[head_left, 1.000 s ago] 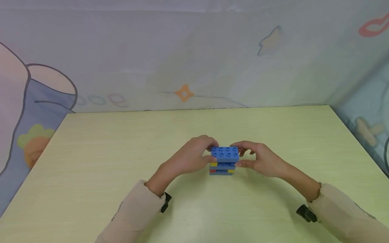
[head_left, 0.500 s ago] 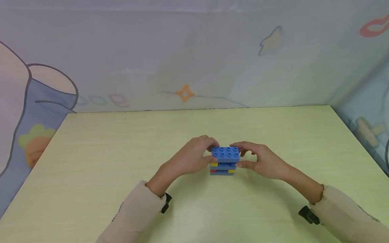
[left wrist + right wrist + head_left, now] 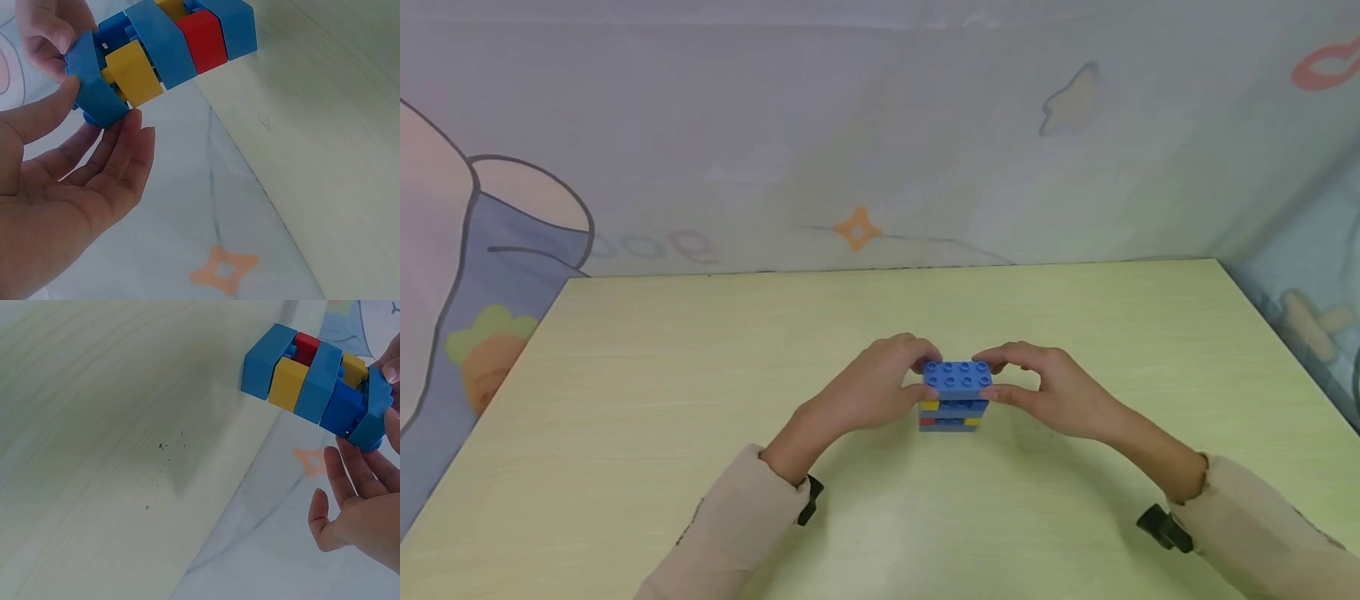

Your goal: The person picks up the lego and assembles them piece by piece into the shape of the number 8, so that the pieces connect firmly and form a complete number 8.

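Observation:
A small tower of toy building bricks [image 3: 958, 412] stands upright on the table. Its top is a long blue brick [image 3: 957, 376] with two rows of studs. My left hand [image 3: 874, 385] pinches this brick's left end, thumb in front and fingers behind. At its right end my right hand [image 3: 1063, 393] pinches it the same way. Below, a yellow brick [image 3: 134, 74] and a darker blue brick [image 3: 344, 407] sit at opposite ends of a blue middle layer. Studs and a narrow gap show under the top brick. Lower down are a red brick [image 3: 203, 40], another yellow brick [image 3: 287, 384] and a blue base.
The pale wooden table [image 3: 700, 358] reaches back to a cloth backdrop [image 3: 737, 125] printed with cartoon shapes. Small dark specks [image 3: 165, 447] mark the tabletop. A black strap piece [image 3: 1165, 529] hangs at the right sleeve, another [image 3: 810, 500] at the left.
My right thumb has risen from the layer below to the top brick's front edge, and the right hand has lifted slightly. The left hand keeps its hold; the tower stays in place.

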Motion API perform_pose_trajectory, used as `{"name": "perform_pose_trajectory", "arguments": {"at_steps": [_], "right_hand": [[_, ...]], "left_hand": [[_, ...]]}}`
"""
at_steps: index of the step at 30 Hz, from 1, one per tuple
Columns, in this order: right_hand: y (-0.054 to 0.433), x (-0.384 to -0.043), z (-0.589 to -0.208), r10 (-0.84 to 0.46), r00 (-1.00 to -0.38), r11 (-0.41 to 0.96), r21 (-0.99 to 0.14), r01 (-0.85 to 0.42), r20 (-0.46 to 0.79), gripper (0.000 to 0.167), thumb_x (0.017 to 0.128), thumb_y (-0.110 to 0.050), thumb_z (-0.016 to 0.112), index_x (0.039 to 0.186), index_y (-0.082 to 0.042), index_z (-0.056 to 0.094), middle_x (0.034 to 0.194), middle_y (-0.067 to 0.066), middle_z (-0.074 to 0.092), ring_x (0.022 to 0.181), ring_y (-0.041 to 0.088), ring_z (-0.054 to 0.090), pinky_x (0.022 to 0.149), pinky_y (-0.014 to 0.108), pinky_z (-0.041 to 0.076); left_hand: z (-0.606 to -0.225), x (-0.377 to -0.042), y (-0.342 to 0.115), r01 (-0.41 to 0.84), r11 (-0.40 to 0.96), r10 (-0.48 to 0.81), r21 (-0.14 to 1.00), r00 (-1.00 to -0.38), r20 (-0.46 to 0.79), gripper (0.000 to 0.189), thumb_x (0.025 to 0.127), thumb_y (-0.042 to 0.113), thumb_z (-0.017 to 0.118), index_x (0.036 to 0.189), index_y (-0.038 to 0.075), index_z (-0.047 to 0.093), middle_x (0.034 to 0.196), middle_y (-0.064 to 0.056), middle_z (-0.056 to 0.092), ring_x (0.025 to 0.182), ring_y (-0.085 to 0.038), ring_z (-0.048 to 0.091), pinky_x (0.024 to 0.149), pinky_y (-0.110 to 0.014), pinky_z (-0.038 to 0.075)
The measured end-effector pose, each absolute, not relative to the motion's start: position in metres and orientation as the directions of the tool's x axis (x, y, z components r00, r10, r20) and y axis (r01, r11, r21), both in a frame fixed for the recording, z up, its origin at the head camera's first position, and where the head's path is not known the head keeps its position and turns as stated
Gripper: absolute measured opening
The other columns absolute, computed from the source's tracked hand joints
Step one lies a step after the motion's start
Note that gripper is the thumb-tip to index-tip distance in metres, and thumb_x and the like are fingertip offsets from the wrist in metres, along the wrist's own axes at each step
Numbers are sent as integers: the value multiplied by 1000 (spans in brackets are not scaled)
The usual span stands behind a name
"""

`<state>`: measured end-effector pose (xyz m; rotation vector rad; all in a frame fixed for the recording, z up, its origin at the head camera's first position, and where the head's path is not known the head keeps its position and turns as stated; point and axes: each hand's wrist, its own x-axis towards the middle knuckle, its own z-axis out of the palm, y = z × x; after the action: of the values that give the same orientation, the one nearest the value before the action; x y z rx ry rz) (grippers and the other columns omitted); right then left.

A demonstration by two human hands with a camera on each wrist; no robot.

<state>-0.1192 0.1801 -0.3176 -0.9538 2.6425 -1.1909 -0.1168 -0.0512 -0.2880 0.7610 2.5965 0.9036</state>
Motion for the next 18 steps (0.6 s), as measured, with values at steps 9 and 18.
{"name": "perform_pose_trajectory", "arguments": {"at_steps": [9, 18], "right_hand": [[178, -120, -315, -579, -803, 500, -714, -489, 144, 32, 84, -9, 64, 116, -4, 58, 102, 2, 63, 96, 24, 56, 81, 50, 40], [181, -120, -319, -580, -801, 502, -707, -498, 153, 32, 84, -8, 65, 115, -5, 58, 101, 0, 63, 95, 20, 56, 81, 50, 40]], "left_hand": [[-288, -119, -51, 396, 663, 575, 636, -813, -93, 33, 87, 13, 63, 115, 0, 55, 108, -10, 56, 102, -25, 53, 88, -34, 42], [-288, -120, -51, 418, 653, 590, 631, -804, -77, 32, 86, 13, 64, 114, 1, 56, 108, -8, 56, 100, -23, 54, 87, -33, 42]]}}
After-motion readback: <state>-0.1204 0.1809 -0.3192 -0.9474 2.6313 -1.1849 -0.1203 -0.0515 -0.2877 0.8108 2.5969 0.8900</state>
